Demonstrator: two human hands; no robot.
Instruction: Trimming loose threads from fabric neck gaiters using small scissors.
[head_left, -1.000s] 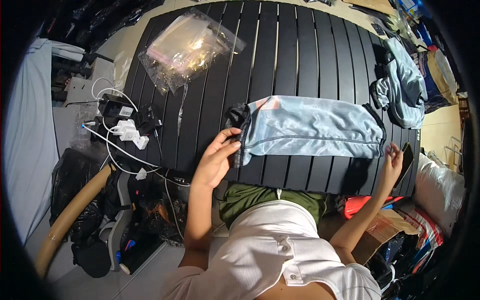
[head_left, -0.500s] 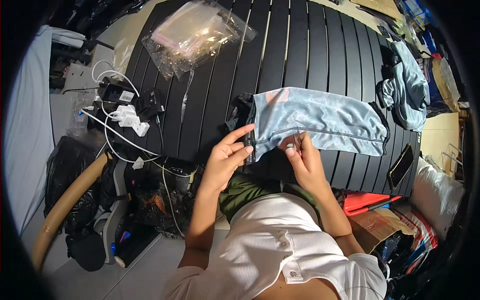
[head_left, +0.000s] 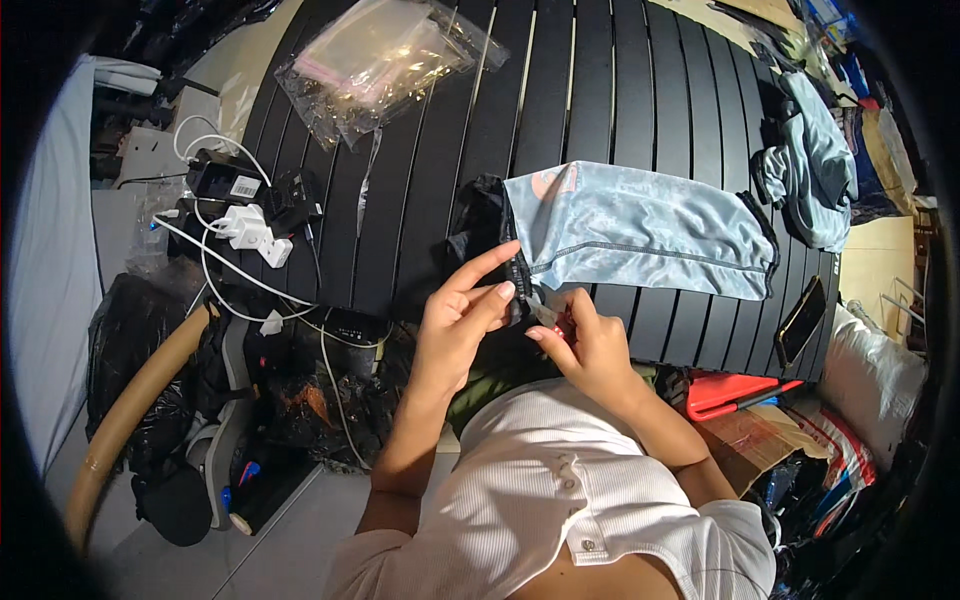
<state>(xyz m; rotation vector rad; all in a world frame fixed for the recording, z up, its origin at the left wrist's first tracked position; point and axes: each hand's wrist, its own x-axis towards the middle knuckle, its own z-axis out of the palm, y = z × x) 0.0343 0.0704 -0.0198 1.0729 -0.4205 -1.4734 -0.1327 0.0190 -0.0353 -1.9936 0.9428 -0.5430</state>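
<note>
One middle cloth (head_left: pixel 650 225) and one right cloth (head_left: pixel 820 160) are laid on one table (head_left: pixel 590 80); the middle cloth's left edge is pinched by the left hand (head_left: pixel 452 335); the right hand's (head_left: pixel 592 350) grip cannot be told.

Single wide fisheye view from the wearer's head, downward, near the black slatted table (head_left: pixel 590 80)

The right hand (head_left: pixel 595 348) was by the right end of the blue cloth (head_left: pixel 660 222) — then near its middle — and now it is close beside the left hand (head_left: pixel 455 330). The cloth's dark seam (head_left: pixel 640 248), nearly straight before, now bends near the left end.
</note>
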